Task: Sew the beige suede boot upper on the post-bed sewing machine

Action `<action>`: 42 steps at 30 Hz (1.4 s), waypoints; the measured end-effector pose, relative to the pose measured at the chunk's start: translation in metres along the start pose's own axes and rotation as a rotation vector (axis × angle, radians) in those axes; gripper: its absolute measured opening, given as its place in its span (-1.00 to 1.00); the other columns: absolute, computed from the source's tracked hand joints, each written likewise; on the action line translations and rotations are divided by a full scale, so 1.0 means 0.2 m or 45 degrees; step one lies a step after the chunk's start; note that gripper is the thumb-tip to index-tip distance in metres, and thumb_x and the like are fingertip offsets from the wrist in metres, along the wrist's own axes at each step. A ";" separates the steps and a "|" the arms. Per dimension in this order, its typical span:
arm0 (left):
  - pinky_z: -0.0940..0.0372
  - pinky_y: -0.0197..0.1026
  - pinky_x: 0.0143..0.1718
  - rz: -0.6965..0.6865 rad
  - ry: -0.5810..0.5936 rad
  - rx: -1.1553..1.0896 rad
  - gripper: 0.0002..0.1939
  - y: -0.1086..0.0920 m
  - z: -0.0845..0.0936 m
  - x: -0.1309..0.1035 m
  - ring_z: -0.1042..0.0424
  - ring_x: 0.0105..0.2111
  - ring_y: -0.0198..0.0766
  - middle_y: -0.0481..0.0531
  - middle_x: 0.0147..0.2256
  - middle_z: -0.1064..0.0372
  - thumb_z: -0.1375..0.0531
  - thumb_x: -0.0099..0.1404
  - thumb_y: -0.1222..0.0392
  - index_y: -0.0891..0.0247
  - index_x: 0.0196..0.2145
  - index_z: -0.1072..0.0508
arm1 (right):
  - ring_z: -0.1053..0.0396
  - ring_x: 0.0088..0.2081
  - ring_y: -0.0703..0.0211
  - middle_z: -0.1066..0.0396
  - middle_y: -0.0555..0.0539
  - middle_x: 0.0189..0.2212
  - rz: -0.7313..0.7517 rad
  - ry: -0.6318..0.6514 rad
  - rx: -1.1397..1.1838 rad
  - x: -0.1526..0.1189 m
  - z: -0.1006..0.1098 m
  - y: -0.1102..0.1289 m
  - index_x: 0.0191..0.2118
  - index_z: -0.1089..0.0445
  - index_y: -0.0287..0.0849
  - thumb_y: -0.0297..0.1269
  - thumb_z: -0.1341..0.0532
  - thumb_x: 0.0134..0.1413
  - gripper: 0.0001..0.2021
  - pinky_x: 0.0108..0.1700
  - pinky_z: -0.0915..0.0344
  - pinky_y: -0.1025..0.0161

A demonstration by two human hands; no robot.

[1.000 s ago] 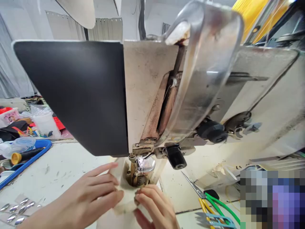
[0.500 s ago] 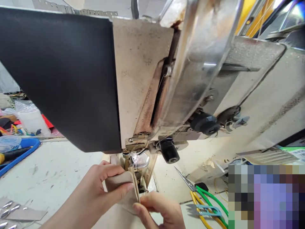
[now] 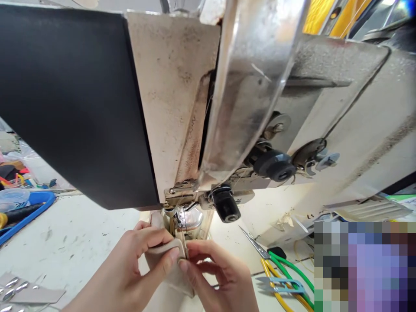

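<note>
Beige fabric [image 3: 169, 266], seemingly unlabelled, pinched

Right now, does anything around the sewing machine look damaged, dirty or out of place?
Yes. The sewing machine looks worn: rusty brown stains run down its face plate beside the clear guard. Scissors lie loose on the table, over green and yellow cords. Both hands, left hand and right hand, pinch beige fabric under the presser foot.
</note>
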State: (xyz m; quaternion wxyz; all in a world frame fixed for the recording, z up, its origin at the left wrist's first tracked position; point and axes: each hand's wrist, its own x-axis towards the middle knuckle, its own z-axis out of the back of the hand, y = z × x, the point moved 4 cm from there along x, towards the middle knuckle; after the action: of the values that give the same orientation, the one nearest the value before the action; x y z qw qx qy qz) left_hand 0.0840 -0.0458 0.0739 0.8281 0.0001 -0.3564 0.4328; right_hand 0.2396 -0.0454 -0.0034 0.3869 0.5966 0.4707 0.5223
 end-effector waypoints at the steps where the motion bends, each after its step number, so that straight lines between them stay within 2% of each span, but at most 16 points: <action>1: -0.37 -0.41 -0.22 -0.003 0.014 -0.010 -0.69 0.00 0.00 0.00 -0.38 -0.56 -0.47 -0.24 -0.43 -0.52 -0.03 0.48 0.13 0.15 -0.39 -0.45 | -0.51 -0.39 0.35 -0.55 0.04 -0.39 -0.039 0.002 0.042 0.01 0.00 0.01 -0.29 -0.60 -0.09 -0.26 -0.38 0.04 -0.90 -0.30 -0.45 0.56; 5: -0.33 -0.39 -0.25 0.002 0.052 0.003 -0.80 -0.02 -0.02 -0.01 -0.45 -0.42 -0.45 -0.27 -0.42 -0.49 -0.07 0.45 0.17 0.11 -0.28 -0.48 | -0.49 -0.39 0.37 -0.55 0.06 -0.42 -0.144 -0.048 0.155 0.02 -0.01 0.06 -0.34 -0.61 -0.07 -0.31 -0.42 -0.04 -0.93 -0.31 -0.43 0.58; 9: -0.31 -0.46 -0.29 0.164 0.084 -0.055 -0.87 -0.01 -0.05 -0.04 -0.43 -0.35 -0.45 -0.32 -0.37 -0.48 -0.12 0.43 0.14 0.00 -0.25 -0.48 | -0.47 -0.36 0.35 -0.53 0.06 -0.42 -0.176 -0.098 0.238 0.02 -0.01 0.09 -0.36 -0.62 -0.05 -0.34 -0.43 -0.05 -0.92 -0.33 -0.43 0.55; 12: -0.32 -0.43 -0.29 0.328 0.148 -0.077 -0.90 0.02 -0.06 -0.06 -0.43 -0.37 -0.43 -0.32 -0.37 -0.46 -0.15 0.40 0.11 -0.05 -0.24 -0.48 | -0.47 -0.33 0.30 -0.55 0.00 -0.38 -0.199 -0.052 0.257 0.02 -0.01 0.09 -0.31 -0.62 -0.06 -0.24 -0.44 -0.02 -0.90 -0.35 -0.42 0.51; 14: -0.32 -0.41 -0.33 0.351 0.175 -0.063 -0.94 0.03 -0.06 -0.06 -0.43 -0.37 -0.39 -0.30 -0.40 -0.44 -0.21 0.37 0.11 -0.02 -0.30 -0.47 | -0.47 -0.33 0.30 -0.56 -0.03 -0.37 -0.200 -0.029 0.243 0.02 -0.01 0.10 -0.31 -0.62 -0.10 -0.15 -0.45 0.02 -0.84 -0.32 -0.41 0.51; 17: -0.32 -0.38 -0.41 0.174 0.125 -0.014 -0.89 0.01 -0.05 -0.06 -0.41 -0.42 -0.37 -0.25 -0.45 -0.42 -0.27 0.31 0.23 0.08 -0.36 -0.41 | -0.46 -0.40 0.36 -0.54 -0.03 -0.45 -0.227 -0.031 0.228 0.04 0.00 0.11 -0.39 -0.60 -0.17 -0.08 -0.47 0.00 -0.76 -0.33 -0.38 0.54; 20: -0.37 -0.25 -0.30 -0.282 -0.030 0.139 -0.84 -0.07 -0.05 -0.09 -0.40 -0.47 -0.32 -0.12 -0.45 -0.45 -0.13 0.37 0.42 0.19 -0.32 -0.37 | -0.42 -0.46 0.40 -0.50 -0.01 -0.51 -0.332 -0.064 0.316 0.04 0.00 0.09 -0.42 -0.59 -0.19 -0.01 -0.52 -0.08 -0.68 -0.36 -0.38 0.54; 22: -0.37 -0.21 -0.24 -0.449 -0.151 0.203 -0.78 -0.11 -0.05 -0.12 -0.42 -0.44 -0.31 -0.03 -0.41 -0.49 -0.04 0.39 0.51 0.25 -0.22 -0.39 | -0.41 -0.47 0.41 -0.52 -0.01 -0.50 -0.375 -0.072 0.378 0.03 0.00 0.07 -0.40 -0.63 -0.17 0.03 -0.52 -0.09 -0.67 -0.35 -0.40 0.55; 23: -0.36 -0.24 -0.24 -0.434 -0.183 0.184 -0.76 -0.11 -0.05 -0.13 -0.43 -0.42 -0.32 -0.03 -0.38 -0.49 -0.04 0.39 0.53 0.26 -0.17 -0.39 | -0.44 -0.45 0.40 -0.55 -0.03 -0.46 -0.365 -0.061 0.399 0.03 0.00 0.07 -0.37 -0.65 -0.15 0.03 -0.51 -0.07 -0.68 -0.34 -0.41 0.55; 25: -0.32 -0.30 -0.22 -0.271 -0.185 0.087 -0.76 -0.09 -0.05 -0.12 -0.44 -0.39 -0.37 -0.10 -0.35 -0.48 -0.07 0.41 0.50 0.21 -0.12 -0.39 | -0.50 -0.37 0.36 -0.59 -0.05 -0.36 -0.276 -0.019 0.421 0.02 -0.01 0.08 -0.25 -0.66 -0.09 -0.03 -0.51 -0.04 -0.71 -0.29 -0.45 0.55; 28: -0.30 -0.37 -0.13 -0.065 -0.083 -0.022 -0.83 -0.05 -0.04 -0.09 -0.48 -0.35 -0.43 -0.24 -0.32 -0.48 -0.16 0.42 0.35 0.07 -0.14 -0.39 | -0.56 -0.30 0.31 -0.59 0.01 -0.32 -0.036 -0.033 0.349 0.00 -0.01 0.10 -0.18 -0.64 -0.01 -0.30 -0.48 0.00 -0.79 -0.21 -0.51 0.52; 31: -0.30 -0.49 -0.19 0.040 -0.014 -0.078 -0.89 -0.02 -0.02 -0.06 -0.49 -0.32 -0.48 -0.31 -0.31 -0.50 -0.18 0.43 0.21 -0.02 -0.14 -0.40 | -0.55 -0.33 0.36 -0.57 0.05 -0.35 0.161 -0.056 0.175 0.00 -0.01 0.12 -0.19 -0.63 -0.01 -0.51 -0.37 0.04 -0.74 -0.20 -0.53 0.53; 36: -0.32 -0.59 -0.17 0.072 0.033 -0.095 -0.83 -0.02 -0.01 -0.04 -0.52 -0.34 -0.53 -0.29 -0.31 -0.52 -0.15 0.47 0.14 -0.09 -0.02 -0.41 | -0.55 -0.36 0.33 -0.58 0.03 -0.36 0.266 -0.086 0.023 0.01 -0.01 0.10 -0.19 -0.63 -0.02 -0.46 -0.36 0.05 -0.77 -0.28 -0.54 0.52; 42: -0.28 -0.63 -0.28 0.229 0.057 -0.172 -0.90 -0.03 -0.02 -0.04 -0.50 -0.36 -0.60 -0.41 -0.34 -0.48 -0.13 0.46 0.14 -0.11 -0.17 -0.41 | -0.59 -0.42 0.36 -0.61 0.13 -0.39 0.225 -0.232 -0.109 -0.02 0.01 0.09 -0.22 -0.63 0.07 -0.43 -0.42 0.03 -0.78 -0.27 -0.51 0.61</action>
State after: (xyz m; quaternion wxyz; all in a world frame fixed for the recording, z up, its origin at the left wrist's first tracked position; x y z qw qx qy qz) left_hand 0.0870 -0.0546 0.0676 0.7918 -0.0975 -0.3646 0.4802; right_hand 0.2453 -0.0538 0.0120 0.4057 0.6637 0.3564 0.5175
